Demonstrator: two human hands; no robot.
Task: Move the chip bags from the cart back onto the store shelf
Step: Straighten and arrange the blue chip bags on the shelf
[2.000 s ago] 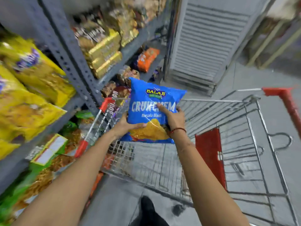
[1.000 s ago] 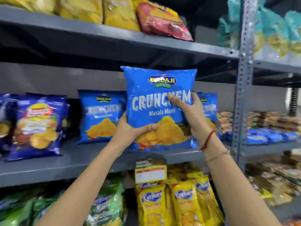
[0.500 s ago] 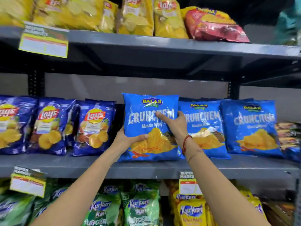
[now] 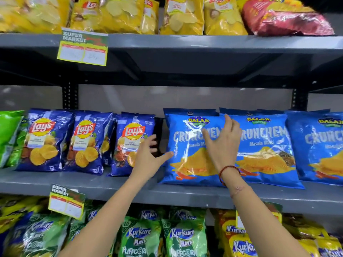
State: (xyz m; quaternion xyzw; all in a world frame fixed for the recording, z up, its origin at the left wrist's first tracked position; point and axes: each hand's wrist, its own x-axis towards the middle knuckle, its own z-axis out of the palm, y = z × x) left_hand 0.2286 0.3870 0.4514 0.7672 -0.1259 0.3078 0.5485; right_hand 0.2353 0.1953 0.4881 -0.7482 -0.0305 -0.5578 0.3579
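The right hand [image 4: 220,145] covers the middle of the Crunchem bag [image 4: 185,154], hiding part of its lettering. The rightmost blue bag [image 4: 319,147] is cut off by the picture's edge. Writing on the price tags [image 4: 82,47] is too blurred to read.

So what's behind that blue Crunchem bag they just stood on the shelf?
Behind the blue Crunchem bag, the top edge of another blue bag peeks out above it. The rest is covered, so I can't tell how many stand there. The right hand also hides part of its front.
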